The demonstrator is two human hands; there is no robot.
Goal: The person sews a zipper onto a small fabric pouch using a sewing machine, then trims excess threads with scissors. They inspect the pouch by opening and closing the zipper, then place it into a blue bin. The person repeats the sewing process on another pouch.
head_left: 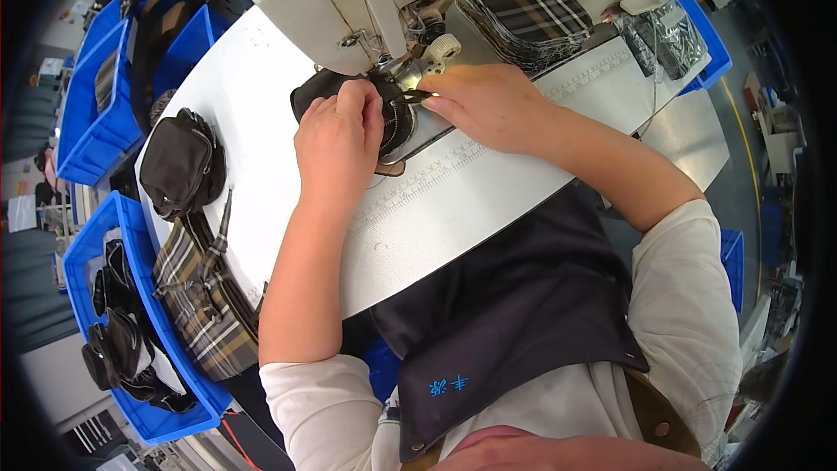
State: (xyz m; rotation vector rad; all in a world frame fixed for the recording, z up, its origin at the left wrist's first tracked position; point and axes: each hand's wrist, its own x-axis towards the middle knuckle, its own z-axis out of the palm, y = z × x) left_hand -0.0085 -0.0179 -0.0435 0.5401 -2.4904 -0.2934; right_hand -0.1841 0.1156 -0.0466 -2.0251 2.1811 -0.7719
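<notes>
A dark fabric piece (398, 129) with a curved, stitched edge lies under the head of the white sewing machine (318, 4). My left hand (340, 133) is closed on its left side, fingers curled and thumb pressed near the edge. More of the same dark cloth shows behind that hand. Close to the needle area, my right hand (488, 109) pinches the end of a narrow dark strip (417, 97) between thumb and forefinger. The strip runs left to the dark piece. My fingers hide part of the cloth, and the needle tip cannot be made out.
On the white table (288, 201), a dark zipped pouch (179, 164) stands at the left. Plaid fabric (205, 323) hangs over the left edge, beside a blue bin (209, 392) of dark pieces. Stacked plaid panels (532, 13) lie behind the machine; another blue bin (711, 35) is far right.
</notes>
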